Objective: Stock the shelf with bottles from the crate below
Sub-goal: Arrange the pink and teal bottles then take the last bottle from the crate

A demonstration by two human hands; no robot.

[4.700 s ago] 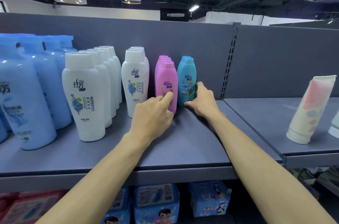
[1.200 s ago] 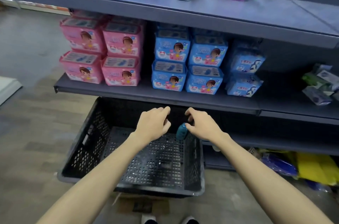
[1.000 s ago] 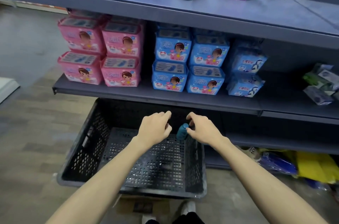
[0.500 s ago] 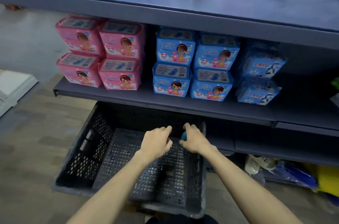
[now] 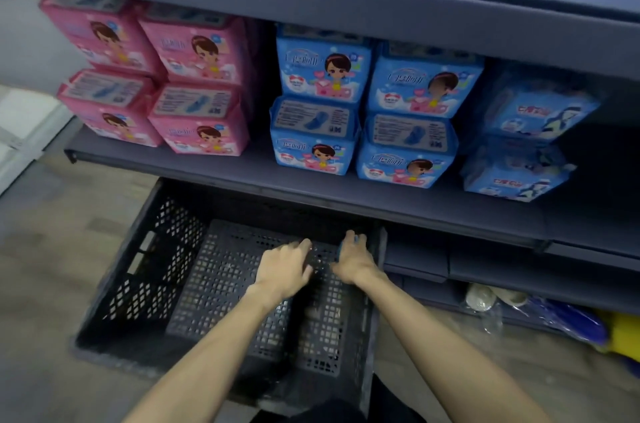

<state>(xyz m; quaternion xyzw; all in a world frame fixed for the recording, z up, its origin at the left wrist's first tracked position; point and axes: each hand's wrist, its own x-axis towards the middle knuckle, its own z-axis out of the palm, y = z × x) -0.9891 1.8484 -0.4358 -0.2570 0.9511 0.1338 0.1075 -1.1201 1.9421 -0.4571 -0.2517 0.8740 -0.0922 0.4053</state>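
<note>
The step in hand was, as I judged it, the pick-up: both my hands were down inside the crate (image 5: 131, 270) on the floor below the shelves. My right hand (image 5: 353, 258) was curled round a small blue bottle (image 5: 347, 243) at the crate's far right corner, with only a sliver of the bottle showing between the fingers. My left hand (image 5: 285, 268) was just beside it, fingers bent over the mesh floor; motion blur meant I could not tell whether it gripped anything. Apart from that bottle, the visible part of the crate floor held nothing I could make out. The next move would call for lifting the bottle clear of the crate wall and of the lower shelf (image 5: 242, 176) edge overhanging it. That shelf carried stacked pink packs (image 5: 194, 55) and blue packs (image 5: 322, 69).
</note>
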